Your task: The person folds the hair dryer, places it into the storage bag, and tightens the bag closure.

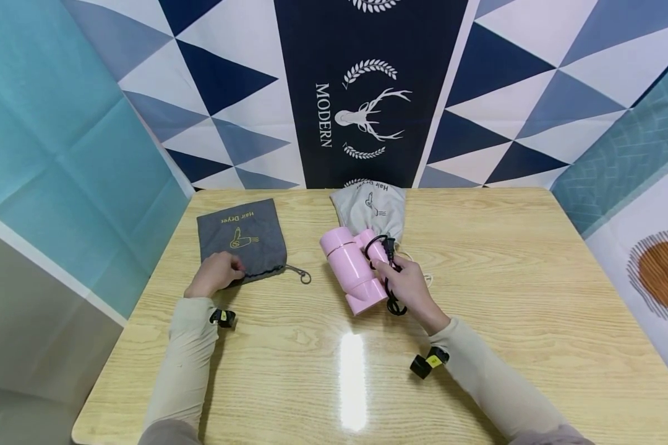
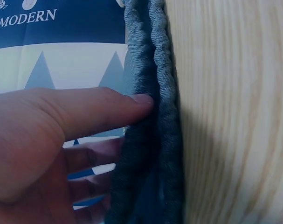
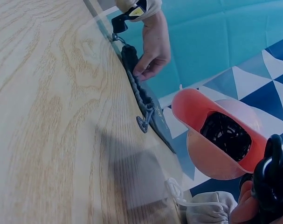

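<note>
My left hand (image 1: 214, 276) pinches the upper edge of the mouth of a dark grey drawstring pouch (image 1: 242, 225), printed "Hair Dryer" in yellow. In the left wrist view, the thumb lies on the gathered rim (image 2: 165, 88), and the mouth is slightly parted. A pink hair dryer (image 1: 347, 262) is in my right hand (image 1: 412, 287), gripped by its folded handle along with its bundled black cord (image 1: 394, 296). Over the tabletop, its shadow falling below, the dryer turns its flared nozzle (image 3: 209, 158) toward the pouch in the right wrist view.
Behind the dryer lies a light grey "Hair Dryer" pouch (image 1: 362, 204) with a pale drawstring, against the back wall. The wooden table (image 1: 523, 278) meets patterned cloth (image 1: 362, 93) at the back and a teal panel (image 1: 72, 136) at left. A drawstring loop (image 1: 300, 273) extends from the dark pouch.
</note>
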`<act>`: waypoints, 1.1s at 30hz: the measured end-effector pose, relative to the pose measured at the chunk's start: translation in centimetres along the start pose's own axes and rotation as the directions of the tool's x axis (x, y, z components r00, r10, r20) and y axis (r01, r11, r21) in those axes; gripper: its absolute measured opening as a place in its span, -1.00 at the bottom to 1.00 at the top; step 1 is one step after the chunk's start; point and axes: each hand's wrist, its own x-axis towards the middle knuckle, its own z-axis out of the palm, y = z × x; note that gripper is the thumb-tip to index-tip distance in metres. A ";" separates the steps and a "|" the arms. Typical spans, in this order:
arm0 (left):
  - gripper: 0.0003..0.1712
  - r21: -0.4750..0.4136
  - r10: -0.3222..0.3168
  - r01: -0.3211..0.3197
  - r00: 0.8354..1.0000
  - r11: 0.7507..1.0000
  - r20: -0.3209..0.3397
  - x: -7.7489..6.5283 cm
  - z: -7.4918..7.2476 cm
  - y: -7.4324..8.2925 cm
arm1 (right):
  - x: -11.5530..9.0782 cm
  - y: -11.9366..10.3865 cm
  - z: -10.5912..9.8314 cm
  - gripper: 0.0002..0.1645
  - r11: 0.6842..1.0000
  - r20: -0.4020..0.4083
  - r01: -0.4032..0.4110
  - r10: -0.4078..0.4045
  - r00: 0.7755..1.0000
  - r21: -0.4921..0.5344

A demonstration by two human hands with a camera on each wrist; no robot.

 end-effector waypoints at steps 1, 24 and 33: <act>-0.86 -0.008 0.006 -0.006 1.000 1.000 -0.006 0.0 0.1 0.0 | 0.0 0.0 0.0 -0.64 1.000 0.001 0.000 0.000 1.000 -0.002; -0.80 -0.140 0.071 -0.082 0.994 0.987 -0.082 1.2 3.2 3.9 | -0.1 0.4 -0.1 -0.59 1.000 0.015 0.005 -0.005 1.000 -0.012; -0.77 -0.186 0.072 -0.092 0.991 0.978 -0.111 1.1 3.4 5.8 | -0.2 0.6 -0.2 -0.61 1.000 0.013 -0.012 0.012 1.000 0.006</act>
